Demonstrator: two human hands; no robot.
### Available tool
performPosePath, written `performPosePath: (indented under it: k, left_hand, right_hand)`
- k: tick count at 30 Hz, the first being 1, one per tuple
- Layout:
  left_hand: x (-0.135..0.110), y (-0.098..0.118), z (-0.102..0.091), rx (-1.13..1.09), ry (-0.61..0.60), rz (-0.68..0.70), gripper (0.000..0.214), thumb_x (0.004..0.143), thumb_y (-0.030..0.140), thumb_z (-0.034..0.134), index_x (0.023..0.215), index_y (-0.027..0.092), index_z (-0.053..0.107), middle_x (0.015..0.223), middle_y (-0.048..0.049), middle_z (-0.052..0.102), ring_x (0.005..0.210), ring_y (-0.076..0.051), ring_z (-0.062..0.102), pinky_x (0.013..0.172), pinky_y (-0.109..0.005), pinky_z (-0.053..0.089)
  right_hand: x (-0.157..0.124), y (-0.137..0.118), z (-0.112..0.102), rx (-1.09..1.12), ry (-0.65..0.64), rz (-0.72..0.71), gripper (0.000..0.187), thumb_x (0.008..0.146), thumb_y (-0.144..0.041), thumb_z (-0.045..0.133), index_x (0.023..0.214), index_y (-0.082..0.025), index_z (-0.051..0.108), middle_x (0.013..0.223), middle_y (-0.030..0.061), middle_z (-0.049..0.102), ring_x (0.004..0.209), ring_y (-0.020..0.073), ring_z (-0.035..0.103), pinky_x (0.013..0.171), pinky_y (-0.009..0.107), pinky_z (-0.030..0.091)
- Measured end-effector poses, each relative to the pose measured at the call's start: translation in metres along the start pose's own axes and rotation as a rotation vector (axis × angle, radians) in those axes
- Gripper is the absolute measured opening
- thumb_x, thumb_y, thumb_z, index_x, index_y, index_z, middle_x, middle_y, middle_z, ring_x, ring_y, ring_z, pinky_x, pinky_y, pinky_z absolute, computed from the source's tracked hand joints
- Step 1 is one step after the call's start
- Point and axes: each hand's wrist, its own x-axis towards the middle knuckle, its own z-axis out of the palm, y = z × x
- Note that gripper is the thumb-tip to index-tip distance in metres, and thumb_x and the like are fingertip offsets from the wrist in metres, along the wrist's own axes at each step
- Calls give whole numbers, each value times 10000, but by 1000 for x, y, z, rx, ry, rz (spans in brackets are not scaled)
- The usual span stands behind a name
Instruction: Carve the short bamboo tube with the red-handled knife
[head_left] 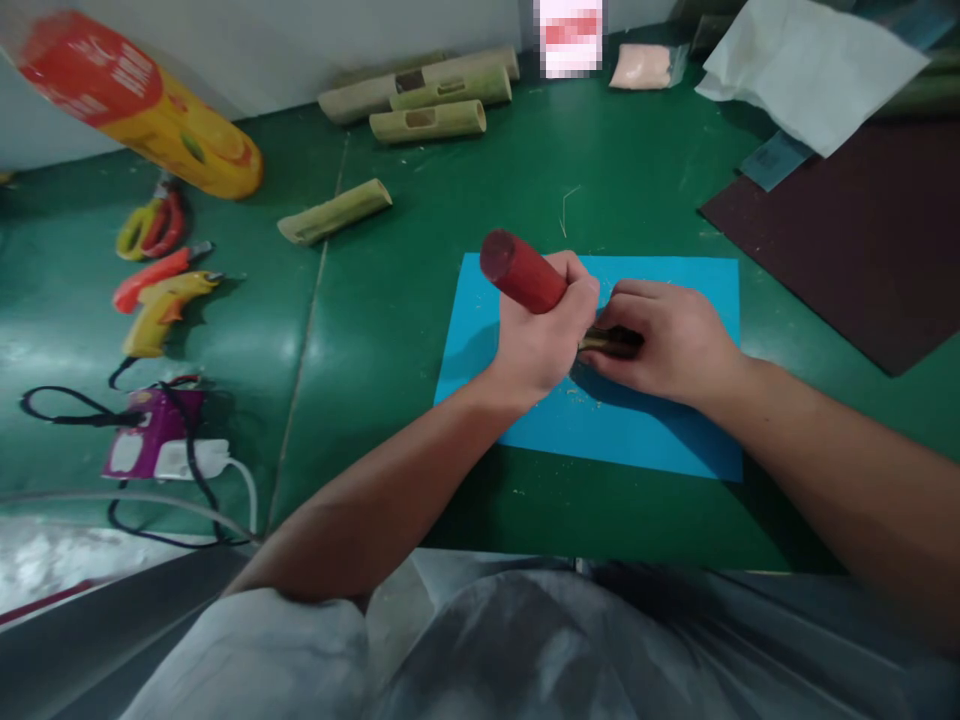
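My left hand [541, 325] is closed round a tool with a thick red handle [523, 270]. The handle slants up to the left, while its working end is hidden behind my fingers. Just to the right, my right hand [667, 335] pinches a short brownish piece of bamboo [611, 342], most of it covered by the fingers. Both hands almost meet at the bamboo, above a blue sheet [630, 440]. Small pale shavings [583, 397] lie on the sheet below the hands.
Cut bamboo tubes [427, 120] and a single bamboo piece [335, 212] lie behind on the green table [390, 370]. Left are an orange drink bottle [142, 105], scissors [152, 222], a yellow glue gun [163, 312] and a corded purple box [154, 430]. A dark board [847, 230] lies right.
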Motion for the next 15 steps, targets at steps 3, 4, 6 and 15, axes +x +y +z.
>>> performPosePath:
  k: [3, 4, 6, 15]
  left_hand:
    - [-1, 0, 0, -30, -82, -12, 467, 892, 203, 733, 553, 232, 413, 511, 50, 387, 482, -89, 325, 518, -306, 289]
    - [-1, 0, -1, -45, -101, -28, 476, 886, 212, 735, 543, 231, 406, 499, 55, 372, 466, -83, 316, 507, -299, 271]
    - [-1, -2, 0, -87, -76, -27, 455, 885, 201, 713, 539, 227, 419, 485, 59, 361, 452, -79, 305, 498, -289, 255]
    - [1, -5, 3, -68, 41, 53, 431, 925, 194, 717, 574, 223, 469, 526, 32, 470, 511, -102, 368, 537, -284, 342]
  right_hand:
    - [0, 2, 0, 36, 1, -6, 160, 883, -351, 812, 855, -221, 724, 888, 60, 711, 804, 218, 613, 694, 359, 361]
    - [0, 2, 0, 46, 3, -11, 162, 891, -356, 807, 852, -221, 725, 873, 57, 704, 799, 216, 612, 697, 359, 364]
    - [0, 3, 0, 48, 6, -23, 156, 892, -354, 799, 851, -221, 727, 855, 53, 694, 793, 215, 603, 695, 358, 362]
    - [-1, -1, 1, 8, 13, 8, 151, 861, -349, 790, 888, -205, 750, 896, 67, 705, 783, 213, 581, 669, 356, 339]
